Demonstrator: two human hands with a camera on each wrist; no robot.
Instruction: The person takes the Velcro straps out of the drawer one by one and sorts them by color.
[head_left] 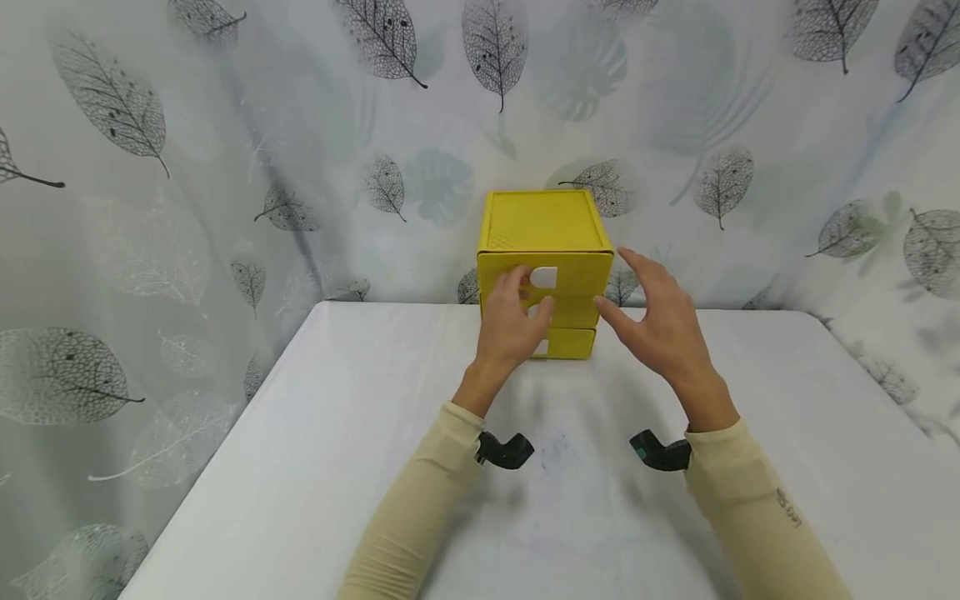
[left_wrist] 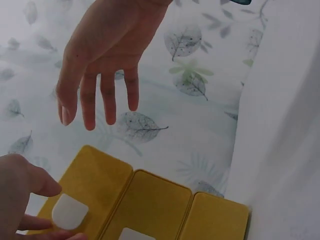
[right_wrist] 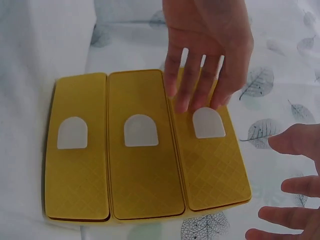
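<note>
Beige sleeves [head_left: 416, 508] stretch over the white surface [head_left: 277, 467] toward three stacked yellow drawers [head_left: 546, 223] at its far edge. Loosely parted and empty, the left hand [head_left: 508, 329] is by the uppermost white tab [head_left: 544, 277], contact unclear; the right hand [head_left: 666, 329], spread and empty, is beside them.

Both arms [head_left: 416, 500] outstretched, left hand [head_left: 510, 330] and right hand [head_left: 666, 321] apart, fingers loosely extended, thumbs spread.

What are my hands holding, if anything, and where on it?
The right hand holds nothing. The left hand is at the white tab of the top drawer; whether it grips the tab cannot be told.
</note>
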